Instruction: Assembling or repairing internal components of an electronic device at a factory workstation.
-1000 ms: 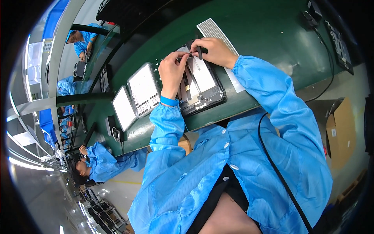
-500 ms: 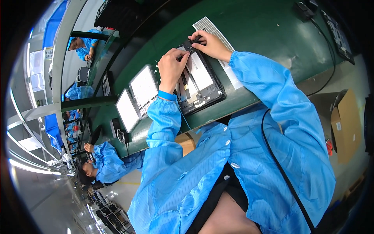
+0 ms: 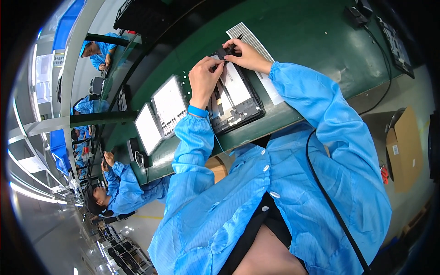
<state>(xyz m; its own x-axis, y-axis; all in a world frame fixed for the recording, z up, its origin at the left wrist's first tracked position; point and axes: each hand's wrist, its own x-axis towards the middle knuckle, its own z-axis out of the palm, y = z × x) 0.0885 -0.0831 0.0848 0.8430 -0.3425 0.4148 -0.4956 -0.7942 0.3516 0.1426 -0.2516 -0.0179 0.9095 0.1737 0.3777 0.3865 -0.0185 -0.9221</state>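
An opened tablet (image 3: pixel 254 109) with a black frame lies on the green bench in front of me, its inside facing up. A pale flat battery (image 3: pixel 237 89) fills much of its right side. At the tablet's far end, my left hand (image 3: pixel 205 79) is closed in a pinch; what its fingertips hold is too small to make out. Right beside it, my right hand (image 3: pixel 247 55) is closed around slim black tweezers (image 3: pixel 240 36), whose pointed end sticks out past the fingers. Both hands' fingertips almost meet and hide that part of the tablet.
A white gridded sheet (image 3: pixel 250 36) lies along the tablet's right. To the left stands an open clear case (image 3: pixel 170 98) with white panels. A black adapter (image 3: pixel 357 16) with a cable lies far right. A co-worker (image 3: pixel 121 183) sits at left; a cardboard box (image 3: pixel 405 153) stands right.
My right hand has shifted slightly left, its fingertips now closer to my left hand's. The tweezers' pointed end shows farther out. The co-worker at left has raised their hands.
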